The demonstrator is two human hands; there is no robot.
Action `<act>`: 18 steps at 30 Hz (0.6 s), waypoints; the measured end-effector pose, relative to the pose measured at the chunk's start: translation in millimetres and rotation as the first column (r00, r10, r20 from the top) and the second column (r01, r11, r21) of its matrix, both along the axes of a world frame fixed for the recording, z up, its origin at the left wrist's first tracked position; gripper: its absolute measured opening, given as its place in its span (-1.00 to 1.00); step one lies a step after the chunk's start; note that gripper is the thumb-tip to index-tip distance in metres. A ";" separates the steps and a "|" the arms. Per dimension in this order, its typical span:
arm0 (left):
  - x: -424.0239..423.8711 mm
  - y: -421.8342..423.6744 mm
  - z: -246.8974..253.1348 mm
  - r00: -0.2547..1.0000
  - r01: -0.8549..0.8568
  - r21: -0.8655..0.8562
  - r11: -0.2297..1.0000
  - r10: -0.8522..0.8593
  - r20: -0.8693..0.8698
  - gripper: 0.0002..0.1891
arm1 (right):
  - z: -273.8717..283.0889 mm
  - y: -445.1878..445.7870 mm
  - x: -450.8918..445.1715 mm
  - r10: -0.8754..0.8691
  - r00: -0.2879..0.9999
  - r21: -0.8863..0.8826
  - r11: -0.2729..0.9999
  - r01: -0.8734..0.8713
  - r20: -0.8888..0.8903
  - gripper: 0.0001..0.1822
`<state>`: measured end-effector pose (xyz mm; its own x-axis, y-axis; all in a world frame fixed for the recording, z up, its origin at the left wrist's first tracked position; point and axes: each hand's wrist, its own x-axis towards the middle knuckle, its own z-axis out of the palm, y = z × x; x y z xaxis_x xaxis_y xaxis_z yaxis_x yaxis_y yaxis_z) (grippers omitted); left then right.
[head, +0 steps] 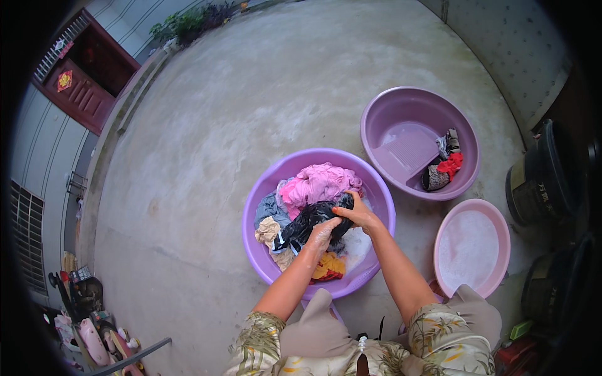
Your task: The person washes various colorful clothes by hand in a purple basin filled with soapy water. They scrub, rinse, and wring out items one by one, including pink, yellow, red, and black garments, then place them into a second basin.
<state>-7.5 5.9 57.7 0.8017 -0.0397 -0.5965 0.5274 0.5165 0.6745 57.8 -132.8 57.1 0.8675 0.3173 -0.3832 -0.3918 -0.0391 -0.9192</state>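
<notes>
A wet black garment point(308, 218) with white trim is bunched between my two hands over a purple plastic basin point(250, 225). My right hand point(356, 212) grips its upper right end, thumb and fingers around the cloth. Just below and to the left, my left hand point(325, 233) holds the same garment, with suds on the skin. Around it in the basin lie a pink garment point(322, 183), blue-grey cloth point(271, 210), beige cloth point(269, 230) and a yellow-and-red cloth point(330, 267). White foam point(358, 246) shows at the basin's right side.
A mauve washboard basin point(400, 110) with small garments, one a red cloth point(450, 163), stands beyond. Nearer, a pink basin point(438, 254) contains soapy water. Dark buckets point(536, 183) line the right side. A toy scooter point(94, 336) and other objects crowd the lower left.
</notes>
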 end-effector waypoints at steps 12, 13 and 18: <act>8.4 -5.4 -12.8 0.983 -0.106 -0.796 0.596 0.183 0.007 -0.65 | 66.7 57.2 -73.1 -0.158 0.603 -0.031 0.956 0.291 0.782 -0.58; 8.4 -5.3 -15.0 0.981 -0.167 -0.753 0.637 0.184 -0.062 -0.67 | 69.6 56.4 -71.5 -0.122 0.553 0.000 0.977 0.215 0.824 -0.58; 5.5 -20.9 -21.2 0.984 -0.168 -0.434 0.885 0.178 -0.017 -0.77 | 55.2 27.2 -19.1 -0.245 0.843 -0.314 0.848 0.426 0.480 -0.71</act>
<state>-2.0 -15.0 36.5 0.8323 -0.1489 -0.5340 0.3907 0.8409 0.3745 38.8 -105.6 112.3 0.9924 -0.1232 0.0024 -0.0435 -0.3684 -0.9287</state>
